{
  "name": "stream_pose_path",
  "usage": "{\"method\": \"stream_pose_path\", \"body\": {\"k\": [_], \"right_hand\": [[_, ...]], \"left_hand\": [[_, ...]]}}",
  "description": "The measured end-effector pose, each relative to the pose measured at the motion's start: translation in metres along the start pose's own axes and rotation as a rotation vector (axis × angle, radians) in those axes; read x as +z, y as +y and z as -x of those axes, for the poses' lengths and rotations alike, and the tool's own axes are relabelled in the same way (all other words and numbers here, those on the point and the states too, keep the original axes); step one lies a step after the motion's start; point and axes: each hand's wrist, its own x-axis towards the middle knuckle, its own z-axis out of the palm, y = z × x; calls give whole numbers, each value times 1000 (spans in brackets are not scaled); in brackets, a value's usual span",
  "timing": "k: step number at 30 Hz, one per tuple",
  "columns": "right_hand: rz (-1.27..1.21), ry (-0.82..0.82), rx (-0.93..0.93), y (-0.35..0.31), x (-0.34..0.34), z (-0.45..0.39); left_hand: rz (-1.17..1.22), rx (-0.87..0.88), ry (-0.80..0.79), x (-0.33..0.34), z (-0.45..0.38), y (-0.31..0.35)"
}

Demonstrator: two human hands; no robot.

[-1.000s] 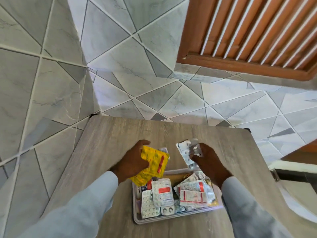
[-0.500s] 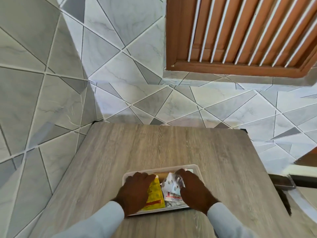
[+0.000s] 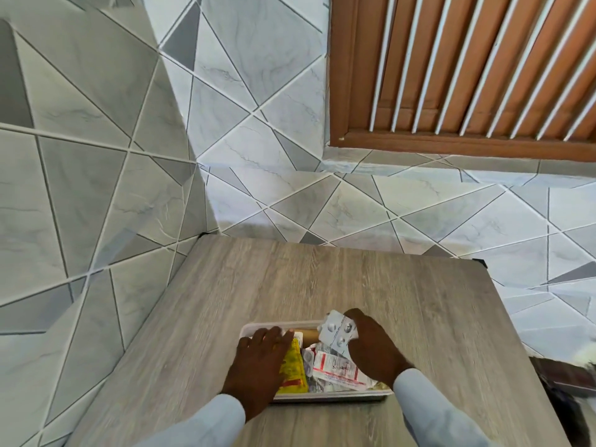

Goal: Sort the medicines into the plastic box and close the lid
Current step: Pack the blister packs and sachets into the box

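A clear plastic box [image 3: 325,396] sits open on the wooden table, full of medicine packs. My left hand [image 3: 258,362] lies flat with straight fingers on a yellow sachet [image 3: 293,371] in the box's left side. My right hand [image 3: 371,348] pinches a silver blister strip [image 3: 337,330] just above the box's far right corner. A white and red strip [image 3: 337,371] lies among other blister packs in the box. No lid is in view.
The wooden table [image 3: 322,285] stands in a corner of grey tiled walls. A brown slatted window [image 3: 467,75] is above on the right. A dark object [image 3: 561,375] lies off the table's right edge.
Both hands came down from above the table into the box. The yellow sachet went into the box under my left hand. My right hand has lifted the silver strip a little again.
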Motion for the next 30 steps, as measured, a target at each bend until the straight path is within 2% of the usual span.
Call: {"method": "stream_pose_path", "body": {"k": [3,6,8,11,14,19,22,24,27,28,30], "right_hand": [[-75,-46,37,-2,4,-2],[-1,-32,83,4,15,-4],[184,-46,137,9,21,-3],[455,55,106,17,25,1],[475,122,52,24,33,8],[582,75,71,29,51,23],[473,73,120,21,49,22],[384,199,158,15,43,20],[200,395,342,25,31,23],[88,409,416,31,28,25],[-115,369,541,39,27,28]], "left_hand": [[-50,-50,-72,-4,-6,6],[4,-14,-87,-9,-7,14],[-3,-6,-17,-8,-6,14],[-4,51,42,2,-2,11],[-3,151,122,11,-2,9],[14,208,180,18,-11,-4],[45,243,288,9,-16,-13],[123,191,325,1,-18,-22],[359,-29,350,-4,-14,-42],[455,-132,330,-3,-12,-52],[601,-331,194,3,-6,-73]]}}
